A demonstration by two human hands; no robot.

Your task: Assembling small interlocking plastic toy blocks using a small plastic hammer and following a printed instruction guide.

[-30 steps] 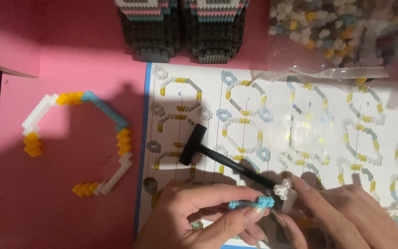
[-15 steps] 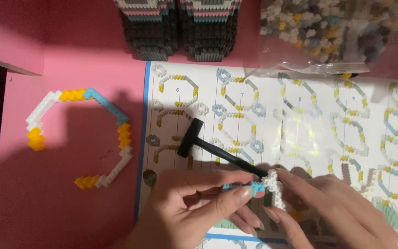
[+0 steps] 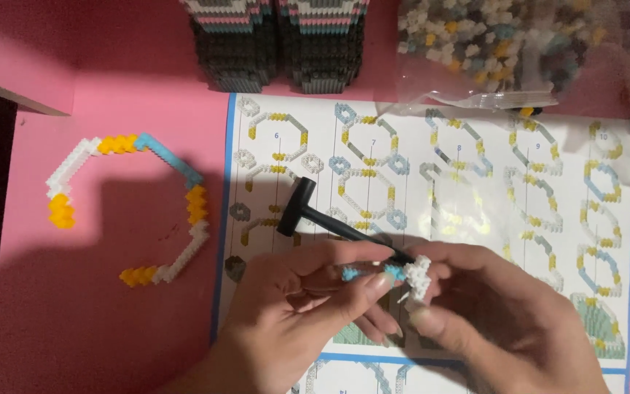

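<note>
both hands meet low over the instruction sheet [image 3: 475, 182]. left hand [image 3: 293, 306] pinches a small blue piece [image 3: 351, 273]; right hand [image 3: 504, 314] grips a white block cluster [image 3: 418, 276], the two pieces touching. black toy hammer [image 3: 308, 211] lies on the sheet just above. partial ring of white, yellow, blue blocks [image 3: 133, 204] sits apart on the pink table [image 3: 74, 328].
</note>
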